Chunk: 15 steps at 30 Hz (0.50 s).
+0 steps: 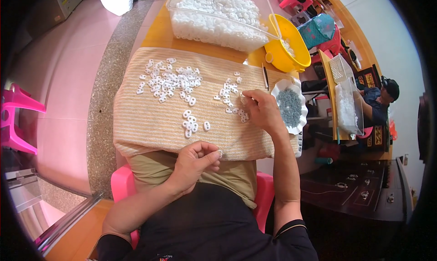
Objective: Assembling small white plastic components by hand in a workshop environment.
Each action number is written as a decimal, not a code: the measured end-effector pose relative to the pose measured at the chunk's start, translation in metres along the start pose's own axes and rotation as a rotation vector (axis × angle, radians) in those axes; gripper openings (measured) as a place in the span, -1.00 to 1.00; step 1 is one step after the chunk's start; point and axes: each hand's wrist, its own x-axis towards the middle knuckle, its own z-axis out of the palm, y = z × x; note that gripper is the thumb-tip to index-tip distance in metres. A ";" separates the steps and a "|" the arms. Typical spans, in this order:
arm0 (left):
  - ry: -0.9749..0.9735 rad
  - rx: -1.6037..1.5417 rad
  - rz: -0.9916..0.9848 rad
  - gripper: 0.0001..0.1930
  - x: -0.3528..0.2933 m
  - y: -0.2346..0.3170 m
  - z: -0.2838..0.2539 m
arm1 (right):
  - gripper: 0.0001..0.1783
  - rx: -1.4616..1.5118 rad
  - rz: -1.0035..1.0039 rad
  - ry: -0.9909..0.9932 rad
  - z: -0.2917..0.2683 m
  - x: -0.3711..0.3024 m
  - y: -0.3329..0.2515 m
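Observation:
My left hand (193, 165) is closed near the cloth's front edge, pinching a small white plastic piece (221, 153) between thumb and forefinger. Farther right, my right hand (264, 110) reaches over a loose cluster of white pieces (226, 92), its fingers pinched together at one of them. A larger heap of white two-holed pieces (170, 80) lies at the far left of the striped towel (150, 120). Between that heap and my left hand sits a smaller group of pieces (189, 124), some with grey marks in their holes.
Beside my right wrist stands a scalloped white dish (304, 120) of small grey parts. A thin black tool (266, 79) lies behind it. A clear bin (218, 42) of white pieces and a yellow basin (296, 54) stand at the back. Another person (375, 99) sits at far right.

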 end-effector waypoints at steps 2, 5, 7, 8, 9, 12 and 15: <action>0.001 -0.002 -0.004 -0.85 0.000 0.001 0.000 | -0.83 0.016 -0.024 0.079 0.000 0.000 0.003; 0.006 -0.004 -0.009 -0.85 0.000 0.002 0.001 | -0.83 -0.006 -0.016 0.055 -0.003 -0.001 0.002; 0.007 -0.004 -0.010 -0.85 0.000 0.001 0.000 | -0.83 0.002 0.041 -0.021 -0.004 -0.003 0.000; 0.010 -0.003 -0.011 -0.85 0.000 0.001 0.000 | -0.83 0.002 0.043 -0.021 -0.004 -0.003 -0.002; 0.009 -0.003 -0.012 -0.85 0.000 0.001 0.000 | -0.83 0.022 0.066 -0.050 -0.003 -0.004 -0.004; 0.007 0.000 -0.017 -0.86 -0.001 0.002 0.001 | -0.83 0.030 0.086 -0.079 -0.002 -0.005 -0.006; 0.011 0.006 -0.019 -0.86 -0.001 0.002 0.001 | -0.84 -0.011 0.047 -0.068 -0.001 -0.005 -0.005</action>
